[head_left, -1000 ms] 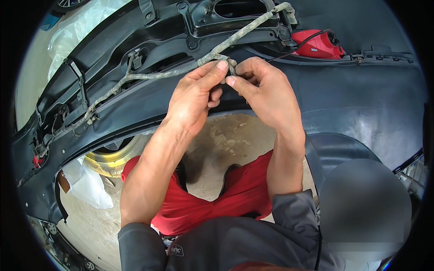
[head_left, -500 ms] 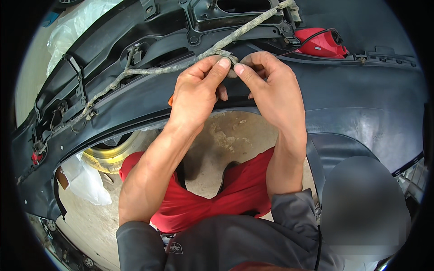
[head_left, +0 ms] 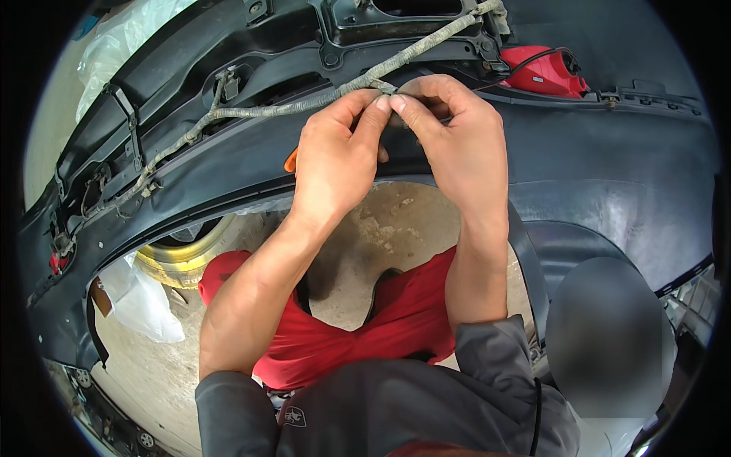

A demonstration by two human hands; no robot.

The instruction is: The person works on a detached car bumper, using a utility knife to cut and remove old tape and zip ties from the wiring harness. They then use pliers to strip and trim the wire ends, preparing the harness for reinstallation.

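A taped grey wiring harness (head_left: 274, 111) runs along the inner side of a dark car bumper (head_left: 594, 145). At a short side branch (head_left: 383, 86) of it, my two hands meet with their thumb tips nearly touching. My left hand (head_left: 335, 148) pinches the branch's end between thumb and fingers. Closed in the same way from the other side is my right hand (head_left: 464, 145); the fingers hide most of what lies between them. Beside the outer edge of my left hand shows an orange piece (head_left: 291, 160), the rest of it hidden behind the hand.
A red lamp (head_left: 542, 72) with a black cable sits in the bumper on the right. Below the bumper are a yellow wheel rim (head_left: 186, 259) and white plastic sheeting (head_left: 141, 301). Clear plastic film (head_left: 126, 42) lies at the far left. A blurred person (head_left: 609, 343) is close on my right.
Both hands remain at the harness branch. My left hand has shifted slightly right, and its thumb has come closer to the right thumb. More of the orange piece shows.
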